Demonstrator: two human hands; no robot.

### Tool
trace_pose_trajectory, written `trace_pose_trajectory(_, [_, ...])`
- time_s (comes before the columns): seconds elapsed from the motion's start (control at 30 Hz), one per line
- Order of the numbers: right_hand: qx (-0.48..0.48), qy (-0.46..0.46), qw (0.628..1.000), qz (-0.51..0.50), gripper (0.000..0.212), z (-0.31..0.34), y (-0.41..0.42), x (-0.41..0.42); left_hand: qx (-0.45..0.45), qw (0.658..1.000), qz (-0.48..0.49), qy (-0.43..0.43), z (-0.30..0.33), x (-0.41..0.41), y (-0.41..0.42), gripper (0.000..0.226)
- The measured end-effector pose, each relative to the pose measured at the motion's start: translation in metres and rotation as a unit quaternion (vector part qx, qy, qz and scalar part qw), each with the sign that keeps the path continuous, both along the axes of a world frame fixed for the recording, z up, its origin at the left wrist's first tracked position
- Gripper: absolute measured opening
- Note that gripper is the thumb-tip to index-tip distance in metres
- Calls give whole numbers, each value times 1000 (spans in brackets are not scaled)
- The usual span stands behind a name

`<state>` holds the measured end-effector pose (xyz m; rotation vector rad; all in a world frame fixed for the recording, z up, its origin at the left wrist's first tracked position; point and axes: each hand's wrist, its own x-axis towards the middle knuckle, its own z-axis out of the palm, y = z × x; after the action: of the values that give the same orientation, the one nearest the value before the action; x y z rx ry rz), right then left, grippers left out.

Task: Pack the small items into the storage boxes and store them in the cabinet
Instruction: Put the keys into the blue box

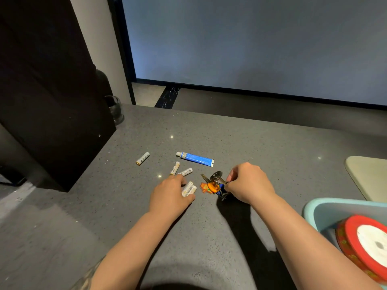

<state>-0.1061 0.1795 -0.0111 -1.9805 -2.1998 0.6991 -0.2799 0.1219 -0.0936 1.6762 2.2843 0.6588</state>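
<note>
Several white batteries lie on the grey counter: one apart at the left, two side by side. My left hand curls round a pair of batteries. A blue tube lies behind them. My right hand pinches a bunch of keys with an orange charm, which still touches the counter. A light blue storage box stands at the right edge, with a red ribbon spool inside.
A cream lid or board lies at the far right. A glass stands at the counter's back left beside a dark cabinet panel. The counter's far edge drops to the floor.
</note>
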Motion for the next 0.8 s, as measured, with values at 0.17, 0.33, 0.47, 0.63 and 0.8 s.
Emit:
trace_pose_trajectory(0.17, [-8,19,1000,2,5,-5,3,0,14,990,-124,-72,4,-11,-3,73])
trace_pose_trajectory(0.33, [-15,28,999,13,8,-11,-2,-4,-72,952,-291,-64,3,-22,2,81])
trace_pose_trajectory(0.47, [-41,26,999,19,5,-14,-5,-7,-76,946,-311,-44,0,-17,7,70])
trace_pose_trajectory(0.63, [-48,35,998,15,3,-15,-4,-5,-87,943,-320,-23,4,-16,15,67])
trace_pose_trajectory(0.8, [-27,58,998,9,14,-4,-1,0,-87,947,-308,-11,9,-17,12,68])
